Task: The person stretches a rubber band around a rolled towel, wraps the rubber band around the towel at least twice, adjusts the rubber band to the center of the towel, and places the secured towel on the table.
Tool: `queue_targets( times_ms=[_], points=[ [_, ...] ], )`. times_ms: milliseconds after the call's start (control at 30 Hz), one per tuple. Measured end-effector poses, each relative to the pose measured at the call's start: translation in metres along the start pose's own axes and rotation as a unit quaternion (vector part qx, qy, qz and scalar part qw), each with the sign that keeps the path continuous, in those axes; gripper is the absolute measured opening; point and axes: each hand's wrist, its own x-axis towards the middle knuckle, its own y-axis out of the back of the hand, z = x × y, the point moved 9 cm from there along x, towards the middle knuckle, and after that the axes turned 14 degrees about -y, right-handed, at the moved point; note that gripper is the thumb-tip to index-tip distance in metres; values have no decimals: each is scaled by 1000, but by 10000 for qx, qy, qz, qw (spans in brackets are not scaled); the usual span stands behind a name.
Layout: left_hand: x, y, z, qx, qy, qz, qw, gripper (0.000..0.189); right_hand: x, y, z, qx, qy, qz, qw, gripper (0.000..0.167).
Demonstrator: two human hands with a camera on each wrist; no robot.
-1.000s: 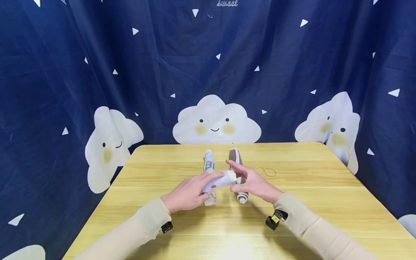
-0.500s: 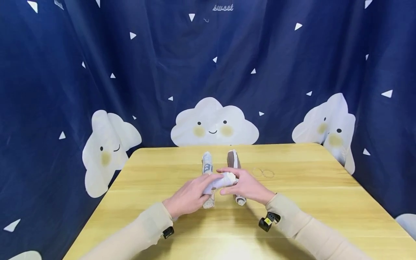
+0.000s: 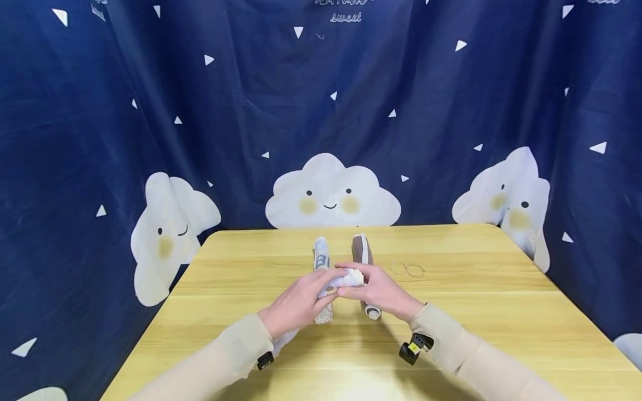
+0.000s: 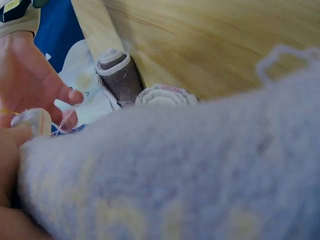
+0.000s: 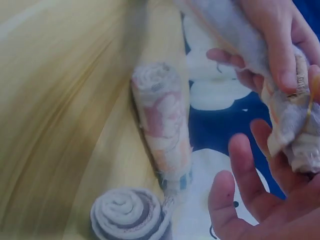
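Observation:
My left hand grips a rolled pale lavender towel around its body, just above the table. In the left wrist view this towel fills the foreground. At its far end is my right hand, with thumb and index finger on either side of the roll. A thin yellow rubber band runs from a fingertip across the towel end in the right wrist view. The other right fingers spread away from the roll. Behind the hands lie a pale printed rolled towel and a brown-and-white rolled towel.
Two thin rubber bands lie on the wooden table right of the brown roll. A dark blue curtain with white clouds hangs around the table's back and sides.
My right hand has moved left onto the lavender towel's end, its thumb and index finger closing in around it. My left hand keeps its grip, and the towel has turned slightly.

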Motion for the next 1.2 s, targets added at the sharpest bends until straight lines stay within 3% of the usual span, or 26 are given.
queue_targets(
  times_ms=[333,633,1000,1100,1200],
  points=[
    [3,3,-3,279,195,560,9979,42,-6,5,15,862,-955,101,9916,42],
    [9,5,-3,660,459,811,9935,40,-4,-10,27,1877,-1293,-27,9737,52],
    [15,9,-10,571,964,1056,9881,41,-1,-19,27,2094,-1383,54,9680,59],
    [16,12,-12,493,1100,1193,9855,42,0,-20,25,2039,-1367,77,9694,59],
    [17,15,-13,397,1171,1304,9837,40,-1,-18,22,1591,-1297,103,9787,54]
  ],
)
